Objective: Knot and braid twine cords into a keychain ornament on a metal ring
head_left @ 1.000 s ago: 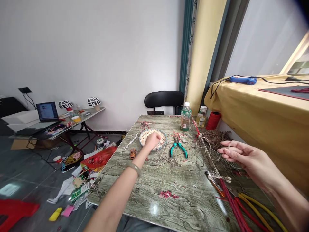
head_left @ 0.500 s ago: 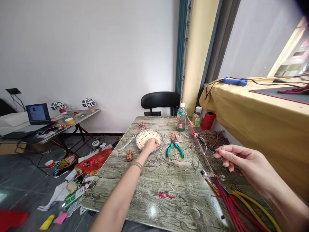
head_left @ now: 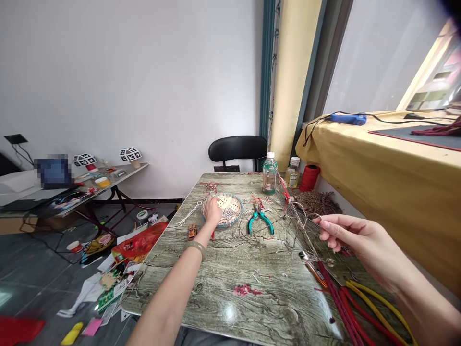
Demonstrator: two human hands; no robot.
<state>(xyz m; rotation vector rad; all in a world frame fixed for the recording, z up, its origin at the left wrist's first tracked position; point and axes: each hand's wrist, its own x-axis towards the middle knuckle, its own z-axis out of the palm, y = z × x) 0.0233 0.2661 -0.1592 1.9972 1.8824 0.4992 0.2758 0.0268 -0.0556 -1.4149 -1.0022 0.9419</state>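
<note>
A shallow woven basket (head_left: 234, 204) with a blue-bound rim stands on the wooden table, small pale beads lying in it. Over its left side is my left hand (head_left: 213, 211), fingers curled down and closed; what they hold, if anything, is hidden. My right hand (head_left: 342, 233) is raised at the right, thumb and forefinger pinched on a thin brown twine (head_left: 314, 216). That twine runs to a tangle of cords and a red knot (head_left: 287, 198) by the bottles. Teal-handled pliers (head_left: 260, 223) lie between the hands.
A green-labelled bottle (head_left: 269, 175), a smaller bottle (head_left: 293, 173), a red thread spool (head_left: 310, 178) and a brown twine bundle (head_left: 319, 203) stand behind. Nearer lie a toy car (head_left: 192, 232), a lighter (head_left: 312, 269), red cords (head_left: 340, 302) and yellow-handled scissors (head_left: 376, 305).
My left hand has moved left across the basket, from its right part to its left side, uncovering the beads. My right hand has shifted slightly left, still pinched.
</note>
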